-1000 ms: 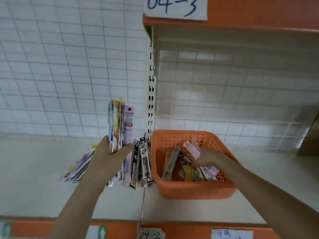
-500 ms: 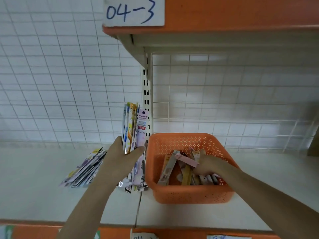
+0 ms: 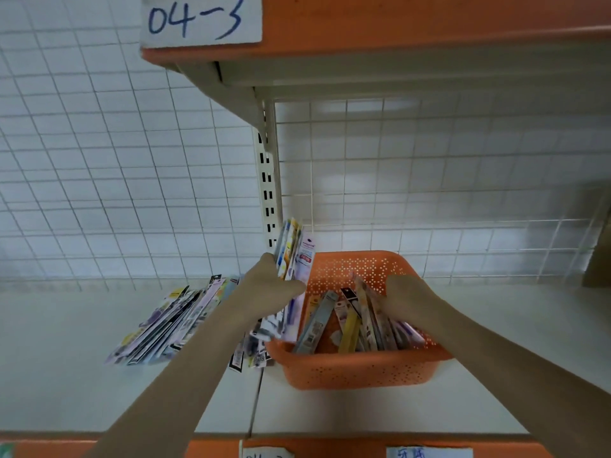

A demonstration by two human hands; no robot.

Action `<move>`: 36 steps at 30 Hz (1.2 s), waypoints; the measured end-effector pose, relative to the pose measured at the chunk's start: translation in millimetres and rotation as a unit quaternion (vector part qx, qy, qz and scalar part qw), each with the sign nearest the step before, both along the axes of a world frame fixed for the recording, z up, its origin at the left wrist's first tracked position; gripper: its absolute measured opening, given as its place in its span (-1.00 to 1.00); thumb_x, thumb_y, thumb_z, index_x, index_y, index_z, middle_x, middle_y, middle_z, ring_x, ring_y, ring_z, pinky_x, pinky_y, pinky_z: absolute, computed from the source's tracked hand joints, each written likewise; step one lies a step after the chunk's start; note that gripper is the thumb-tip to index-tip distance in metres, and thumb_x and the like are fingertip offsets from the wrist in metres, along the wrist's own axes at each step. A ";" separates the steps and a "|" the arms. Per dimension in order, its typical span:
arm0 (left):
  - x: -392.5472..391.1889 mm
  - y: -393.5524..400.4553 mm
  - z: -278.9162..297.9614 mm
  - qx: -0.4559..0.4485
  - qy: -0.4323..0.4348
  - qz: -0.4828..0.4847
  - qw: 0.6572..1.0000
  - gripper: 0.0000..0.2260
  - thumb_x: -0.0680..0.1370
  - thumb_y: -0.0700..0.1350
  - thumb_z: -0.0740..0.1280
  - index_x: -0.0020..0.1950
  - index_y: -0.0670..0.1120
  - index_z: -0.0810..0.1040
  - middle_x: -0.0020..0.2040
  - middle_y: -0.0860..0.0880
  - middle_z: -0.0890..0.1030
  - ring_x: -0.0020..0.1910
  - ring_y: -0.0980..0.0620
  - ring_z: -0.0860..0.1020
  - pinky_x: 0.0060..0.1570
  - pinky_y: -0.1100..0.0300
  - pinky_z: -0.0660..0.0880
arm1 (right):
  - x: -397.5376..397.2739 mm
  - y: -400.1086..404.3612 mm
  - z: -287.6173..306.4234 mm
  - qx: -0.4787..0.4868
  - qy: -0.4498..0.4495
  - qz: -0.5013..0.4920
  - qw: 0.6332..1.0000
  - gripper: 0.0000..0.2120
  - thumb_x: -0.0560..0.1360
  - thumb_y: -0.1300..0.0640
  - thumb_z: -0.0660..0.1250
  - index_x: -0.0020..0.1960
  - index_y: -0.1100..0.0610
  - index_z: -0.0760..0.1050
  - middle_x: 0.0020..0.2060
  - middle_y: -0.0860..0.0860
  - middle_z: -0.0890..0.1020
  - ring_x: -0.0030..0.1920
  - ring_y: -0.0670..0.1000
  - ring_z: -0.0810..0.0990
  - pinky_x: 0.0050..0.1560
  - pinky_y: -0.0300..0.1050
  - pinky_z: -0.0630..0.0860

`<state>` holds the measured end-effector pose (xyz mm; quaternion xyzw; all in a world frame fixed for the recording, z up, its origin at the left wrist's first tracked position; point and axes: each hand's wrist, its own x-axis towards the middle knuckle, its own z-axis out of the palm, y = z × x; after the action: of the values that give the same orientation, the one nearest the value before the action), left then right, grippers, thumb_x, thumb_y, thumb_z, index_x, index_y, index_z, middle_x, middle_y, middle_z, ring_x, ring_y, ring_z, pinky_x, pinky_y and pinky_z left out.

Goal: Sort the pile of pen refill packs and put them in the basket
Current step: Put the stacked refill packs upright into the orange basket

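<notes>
An orange basket point(image 3: 357, 371) sits on the white shelf point(image 3: 66, 375) near its front edge, with several packs standing inside it. A loose pile of packs point(image 3: 165, 325) lies on the shelf to its left. The left hand point(image 3: 267, 285) has its grip clamped on an upright bundle of packs point(image 3: 292, 256) at the basket's left rim. The right hand point(image 3: 405, 292) reaches among the packs in the basket point(image 3: 350, 322); whether its grip is closed cannot be told.

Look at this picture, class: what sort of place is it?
Probably a shop or stockroom: a wire-grid-backed shelf carries a handwritten label "04-3", with packaged pen refill packs and an orange basket.
</notes>
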<state>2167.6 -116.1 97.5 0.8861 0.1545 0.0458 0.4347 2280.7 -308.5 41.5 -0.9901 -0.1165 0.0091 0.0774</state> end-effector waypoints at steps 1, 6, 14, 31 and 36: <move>7.6 -3.4 -2.7 0.010 0.019 -0.008 1.000 -0.65 0.47 -0.13 0.34 0.18 -0.13 0.30 -0.14 -0.09 0.44 -0.31 0.03 0.43 -0.33 0.16 0.39 | -2.3 -3.2 2.6 0.012 -0.015 0.000 1.000 -0.56 0.59 -0.11 0.13 -0.29 0.17 0.46 -0.43 0.02 0.50 -0.38 -0.02 0.54 -0.40 -0.27 0.42; 39.9 -23.1 -15.5 0.061 0.072 -0.043 0.995 -0.33 0.46 -0.23 0.32 0.47 -0.17 0.03 -0.14 -0.08 0.41 -0.34 0.06 0.44 -0.41 0.21 0.42 | -22.7 -15.6 23.3 0.020 -0.046 0.040 0.998 -0.77 0.59 0.07 0.12 -0.02 0.22 0.43 -0.23 0.08 0.52 -0.23 0.01 0.48 -0.23 -0.20 0.41; 54.2 -47.0 -35.8 0.150 0.164 -0.074 0.972 -0.23 0.53 -0.30 0.22 0.49 -0.23 -0.31 -0.04 -0.18 0.55 -0.42 0.09 0.37 -0.53 0.30 0.26 | -19.5 -49.6 11.8 0.080 -0.173 0.046 0.981 -0.74 0.55 0.12 0.15 0.18 0.15 0.48 0.06 0.07 0.54 0.06 0.04 0.50 0.07 -0.12 0.50; 60.3 -32.3 -39.3 0.392 0.119 -0.140 0.901 -0.61 0.53 0.10 0.26 0.19 -0.18 0.43 -0.07 -0.06 0.52 -0.07 -0.02 0.50 -0.12 0.16 0.42 | -22.1 -59.9 -1.6 0.167 -0.168 -0.009 0.972 -0.76 0.55 0.12 0.17 0.15 0.18 0.49 0.00 0.07 0.55 -0.03 0.04 0.53 -0.05 -0.15 0.49; 36.0 -16.2 -15.9 0.350 -0.039 -0.094 0.931 -0.62 0.55 0.08 0.24 0.29 -0.08 0.44 0.23 -0.04 0.52 0.21 -0.02 0.47 0.18 0.12 0.41 | -29.8 -43.6 12.1 0.163 -0.161 0.008 0.973 -0.70 0.56 0.08 0.17 0.21 0.19 0.47 0.06 0.09 0.56 0.05 0.06 0.54 0.05 -0.11 0.51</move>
<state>2203.7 -132.3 81.6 0.9900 0.0279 0.0903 0.1049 2250.9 -352.1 53.6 -0.9517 -0.1350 -0.1694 0.2177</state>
